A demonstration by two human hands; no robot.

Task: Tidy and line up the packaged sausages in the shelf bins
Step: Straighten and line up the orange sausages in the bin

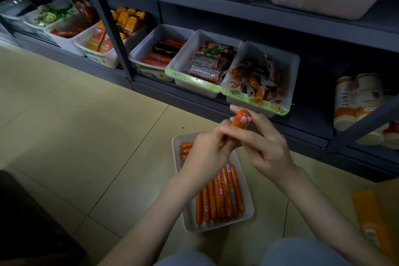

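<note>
Crouched before a grey metal shelf rack (259, 13) on a tiled floor (75, 125), a person sorts packaged sausages bin by bin. A white floor bin (216, 227) sits just in front of the knees. In it, a row of orange stick sausages (220, 196) lies side by side, roughly parallel. A few loose sticks (185, 147) lie crosswise at its far end.

Above the bin, the left hand (205, 153) curls its fingers round the lower end of one orange sausage (240, 120). The right hand (265, 147) pinches the upper end between thumb and fingertips. The stick is held tilted in the air, clear of both the floor bin and the shelf.

The job appears partly done. Most of the floor bin is lined up, but the held stick and the crosswise ones have yet to join the row. On the lower shelf, the right-hand bin (280, 54) holds a jumbled heap of small packs, while the middle bin (200, 39) looks more orderly.
</note>
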